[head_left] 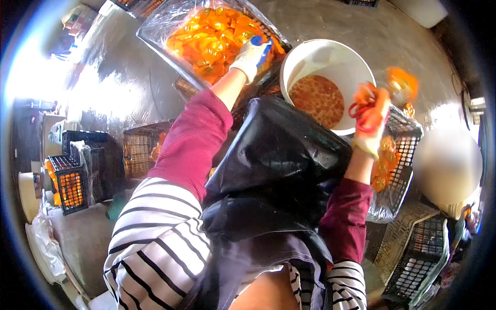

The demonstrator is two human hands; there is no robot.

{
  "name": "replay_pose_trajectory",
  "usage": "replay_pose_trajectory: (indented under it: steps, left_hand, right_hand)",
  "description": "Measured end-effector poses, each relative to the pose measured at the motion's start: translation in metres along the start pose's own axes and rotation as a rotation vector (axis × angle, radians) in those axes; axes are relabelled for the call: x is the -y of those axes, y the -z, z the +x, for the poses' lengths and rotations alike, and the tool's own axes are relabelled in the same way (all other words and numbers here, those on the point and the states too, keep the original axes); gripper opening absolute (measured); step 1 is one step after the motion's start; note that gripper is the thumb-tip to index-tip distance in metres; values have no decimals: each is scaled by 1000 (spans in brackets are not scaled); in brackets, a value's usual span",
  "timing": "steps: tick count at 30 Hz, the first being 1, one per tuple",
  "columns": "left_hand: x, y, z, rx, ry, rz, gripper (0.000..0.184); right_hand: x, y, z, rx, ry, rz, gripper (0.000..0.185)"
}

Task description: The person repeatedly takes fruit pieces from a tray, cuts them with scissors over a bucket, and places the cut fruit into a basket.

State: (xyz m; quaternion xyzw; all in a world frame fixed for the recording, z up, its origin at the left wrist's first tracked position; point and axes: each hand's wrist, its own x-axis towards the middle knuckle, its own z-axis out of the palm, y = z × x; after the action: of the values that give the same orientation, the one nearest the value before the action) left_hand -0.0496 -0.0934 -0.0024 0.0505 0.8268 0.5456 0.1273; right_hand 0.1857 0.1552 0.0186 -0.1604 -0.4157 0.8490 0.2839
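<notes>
My left hand [253, 58], in a white glove with blue fingertips, reaches into a plastic-lined crate [173, 58] heaped with glossy orange pieces [213, 39] that look like cut fruit or peel. Its fingers are curled at the right side of the heap, seemingly around a piece. My right hand [371, 118] wears a glove stained orange-red and is closed around something with a red loop; its kind is unclear. Just beyond that hand is a motion-blurred orange piece [403, 85]. Between my hands stands a white bucket [323, 51] with reddish-brown, lumpy contents [316, 99].
Under my right wrist, a second lined crate [405, 165] contains orange pieces. A blurred pale round shape [447, 165] is to its right. Black crates [421, 258] sit at lower right, and another crate [71, 186] with orange fruit at left. A black apron [279, 155] covers my lap.
</notes>
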Motion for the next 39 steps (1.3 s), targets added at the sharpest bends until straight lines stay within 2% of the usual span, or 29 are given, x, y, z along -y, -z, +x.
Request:
replay_pose_trajectory:
  steps: [1, 2, 3, 4, 6, 7, 8, 9, 11, 12, 14, 15, 16, 18, 19, 20, 21, 23, 26, 29, 30, 32, 34, 36, 38, 39]
  left_hand:
    - [3, 7, 1, -87, 115, 14, 40]
    - [2, 16, 8, 80, 328, 18, 78]
    - [10, 14, 15, 66, 274, 98, 83]
    - [19, 5, 23, 57, 219, 177, 87]
    - [29, -16, 35, 27, 127, 361, 100]
    - [41, -26, 51, 39, 154, 348, 100]
    - [53, -32, 66, -6, 143, 398, 93]
    - [64, -36, 79, -52, 132, 450, 86]
    - [87, -31, 112, 41, 288, 172, 71]
    - [100, -24, 118, 87, 364, 35, 64]
    - [91, 2, 90, 85, 379, -239, 45]
    - [66, 14, 66, 47, 546, -495, 44]
    - [74, 18, 63, 199, 403, -751, 47]
    - [104, 22, 72, 234, -345, -764, 50]
    - [67, 26, 47, 209, 226, -1316, 52]
    - [56, 31, 38, 233, 223, -1375, 53]
    - [58, 32, 37, 229, 166, -1425, 65]
    - [63, 34, 45, 232, 283, -1538, 59]
    - [50, 35, 38, 140, 130, -1368, 54]
    - [37, 38, 32, 176, 27, -1244, 43]
    - [36, 41, 30, 120, -169, -656, 41]
    - [32, 49, 27, -11, -500, 537, 38]
    - [19, 46, 20, 13, -618, 643, 40]
    - [-4, 40, 5, 90, -621, 688, 48]
    - [-27, 30, -12, 243, -820, 434, 41]
    - [-45, 23, -20, 261, -975, 505, 40]
  right_hand:
    - [1, 13, 6, -41, -41, 241, 55]
    - [-1, 26, 7, -13, 11, 312, 61]
    - [-3, 32, 7, 11, 64, 381, 67]
    - [0, 29, 9, -42, 78, 404, 55]
    - [5, 19, 12, -110, 7, 394, 55]
    - [5, 16, 16, -141, -27, 387, 55]
    - [-8, 54, 32, 254, -98, 537, 56]
    - [-8, 42, 30, 136, -91, 445, 56]
    - [-2, 2, 17, -98, -74, 263, 56]
    - [1, 2, 21, -104, -175, 346, 55]
    - [2, -6, 20, -113, -178, 289, 54]
    - [1, -10, 20, -113, -177, 265, 53]
    - [-1, -12, 19, -97, -168, 258, 52]
    - [-5, -12, 16, -61, -154, 243, 49]
    - [-7, -12, 15, -39, -143, 236, 48]
    - [-9, -11, 16, -25, -177, 229, 48]
    - [-10, -9, 16, -12, -209, 222, 47]
    - [-15, -5, 15, 10, -242, 194, 47]
    - [-15, -15, 5, -25, -200, 75, 45]
    - [-16, -9, -2, 171, -213, 14, 50]
    - [-19, -8, -3, 173, -241, 108, 49]
    - [-40, 6, 5, 223, -207, -116, 48]
    - [-41, -2, 3, 189, -351, -128, 43]
    - [-42, -18, 0, 184, -439, -234, 36]
    - [-62, -16, 8, 272, -402, -403, 28]
    - [-79, -2, 12, 349, -350, -471, 24]
